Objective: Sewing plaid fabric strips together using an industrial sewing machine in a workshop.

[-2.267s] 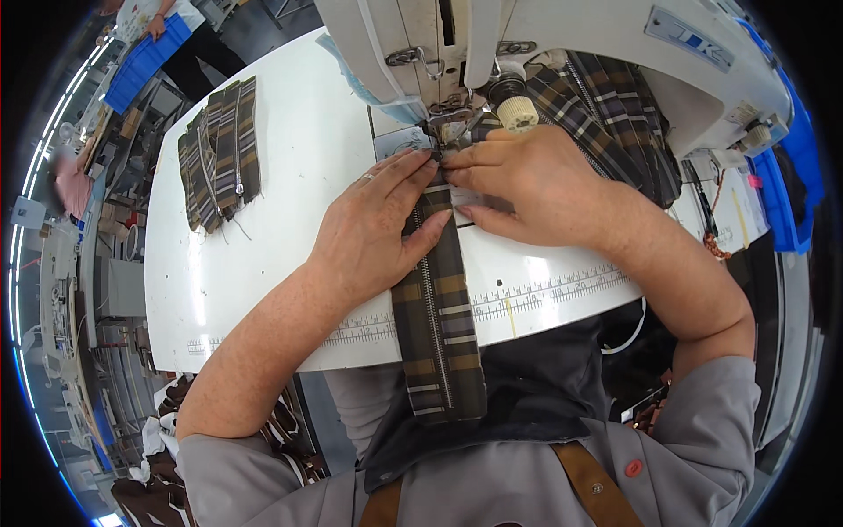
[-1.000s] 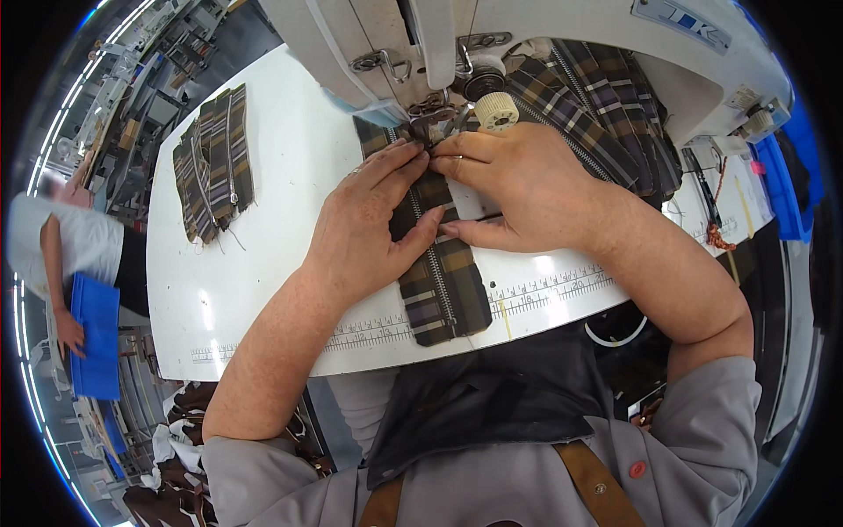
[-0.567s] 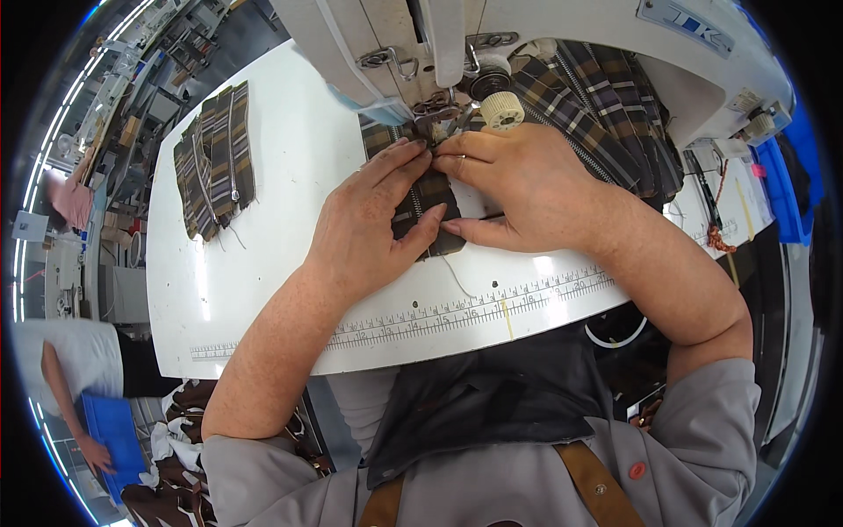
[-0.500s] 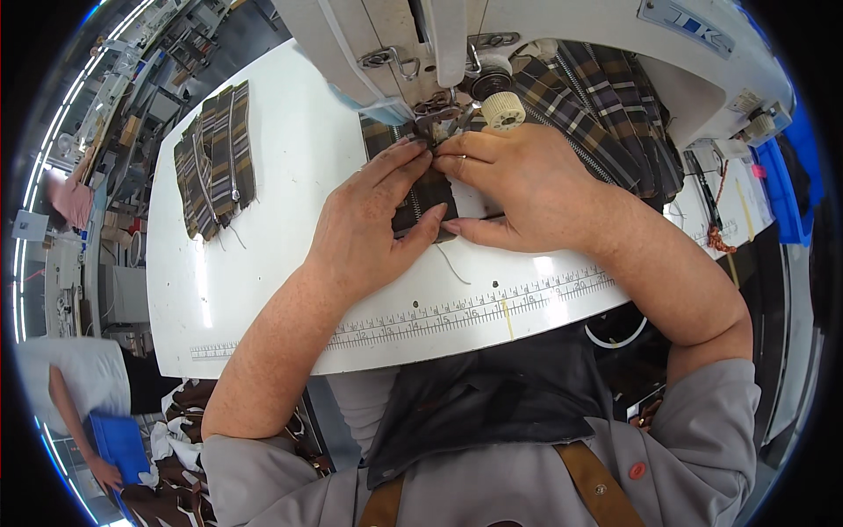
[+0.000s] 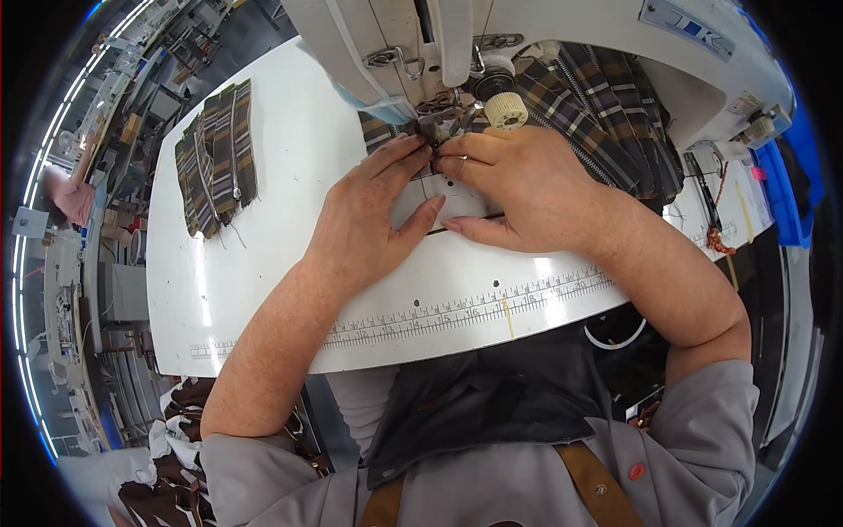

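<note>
Both my hands lie at the presser foot of a white sewing machine. My left hand is stretched flat, its fingertips beside the foot and its thumb pointing right. My right hand mirrors it from the other side, fingers extended and thumb apart, a ring on one finger. A little brown plaid cloth shows beyond my left fingertips; the rest of it is hidden by the machine and my fingers. Between my thumbs the metal needle plate is bare.
A plaid piece with a zipper lies on the white table at left. More plaid cloth with zippers is bunched under the machine arm. Tweezers and a blue bin are at right. A ruler strip follows the front edge.
The plaid cloth has slid away from me beneath the foot, uncovering the needle plate between my thumbs. My hands stay almost in place. At lower left another person has moved downward, mostly out of view.
</note>
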`<control>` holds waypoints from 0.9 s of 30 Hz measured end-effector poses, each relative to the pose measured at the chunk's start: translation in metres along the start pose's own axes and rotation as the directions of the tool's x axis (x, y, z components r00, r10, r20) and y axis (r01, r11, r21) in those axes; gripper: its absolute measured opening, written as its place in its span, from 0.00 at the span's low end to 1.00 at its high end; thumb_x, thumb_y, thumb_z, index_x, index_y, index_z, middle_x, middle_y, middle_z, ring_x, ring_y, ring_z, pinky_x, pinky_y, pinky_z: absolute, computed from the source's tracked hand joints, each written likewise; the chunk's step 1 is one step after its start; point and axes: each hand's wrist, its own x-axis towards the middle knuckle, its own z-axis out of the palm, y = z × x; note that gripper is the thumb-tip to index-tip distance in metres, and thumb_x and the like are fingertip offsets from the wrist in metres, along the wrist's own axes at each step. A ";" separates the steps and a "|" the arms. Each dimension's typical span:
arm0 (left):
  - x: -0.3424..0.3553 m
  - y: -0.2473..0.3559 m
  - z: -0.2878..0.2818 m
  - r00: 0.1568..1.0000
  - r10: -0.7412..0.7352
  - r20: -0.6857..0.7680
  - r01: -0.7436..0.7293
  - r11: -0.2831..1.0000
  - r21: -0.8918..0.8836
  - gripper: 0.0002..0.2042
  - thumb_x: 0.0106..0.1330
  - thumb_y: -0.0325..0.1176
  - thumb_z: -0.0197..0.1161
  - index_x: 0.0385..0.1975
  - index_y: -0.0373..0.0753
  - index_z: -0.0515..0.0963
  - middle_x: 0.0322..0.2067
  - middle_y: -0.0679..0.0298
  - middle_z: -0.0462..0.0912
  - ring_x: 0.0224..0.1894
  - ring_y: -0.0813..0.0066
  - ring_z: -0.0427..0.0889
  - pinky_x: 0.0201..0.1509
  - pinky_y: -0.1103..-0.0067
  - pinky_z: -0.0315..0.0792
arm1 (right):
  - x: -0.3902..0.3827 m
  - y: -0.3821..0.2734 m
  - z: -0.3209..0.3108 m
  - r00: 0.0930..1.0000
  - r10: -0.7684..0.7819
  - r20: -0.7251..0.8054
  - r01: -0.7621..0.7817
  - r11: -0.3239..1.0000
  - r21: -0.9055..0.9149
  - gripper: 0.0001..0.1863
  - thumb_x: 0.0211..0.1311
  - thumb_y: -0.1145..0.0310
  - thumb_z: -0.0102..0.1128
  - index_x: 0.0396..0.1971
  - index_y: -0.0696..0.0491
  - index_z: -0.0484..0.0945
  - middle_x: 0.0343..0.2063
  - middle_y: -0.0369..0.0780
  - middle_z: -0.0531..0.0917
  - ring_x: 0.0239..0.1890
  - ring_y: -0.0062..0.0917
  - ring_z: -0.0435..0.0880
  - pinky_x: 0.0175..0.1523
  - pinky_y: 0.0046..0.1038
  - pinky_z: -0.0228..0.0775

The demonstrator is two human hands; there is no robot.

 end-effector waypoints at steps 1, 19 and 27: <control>0.000 0.000 0.000 1.000 0.000 0.000 0.000 1.000 0.001 0.23 0.63 0.31 0.74 0.58 0.31 0.82 0.62 0.47 0.81 0.63 0.51 0.83 0.67 0.66 0.78 | 0.000 0.000 0.000 1.000 0.004 0.006 -0.004 1.000 0.000 0.26 0.58 0.51 0.71 0.46 0.58 0.87 0.45 0.41 0.86 0.46 0.35 0.88 0.48 0.37 0.81; -0.019 -0.007 -0.031 0.914 -0.386 -0.126 0.381 0.923 -0.064 0.28 0.66 0.36 0.73 0.65 0.35 0.75 0.16 0.71 0.67 0.21 0.82 0.63 0.29 0.81 0.61 | -0.002 0.003 0.001 1.000 -0.006 0.016 0.006 1.000 0.024 0.24 0.64 0.51 0.68 0.48 0.57 0.86 0.49 0.42 0.87 0.48 0.38 0.88 0.51 0.39 0.81; -0.113 -0.025 -0.113 0.867 -0.487 0.108 0.463 0.866 0.190 0.28 0.55 0.28 0.69 0.61 0.40 0.84 0.21 0.73 0.69 0.24 0.79 0.65 0.35 0.79 0.62 | -0.003 0.004 0.003 1.000 0.009 0.009 -0.010 0.999 0.033 0.21 0.65 0.54 0.68 0.48 0.55 0.86 0.49 0.40 0.87 0.49 0.37 0.88 0.51 0.39 0.81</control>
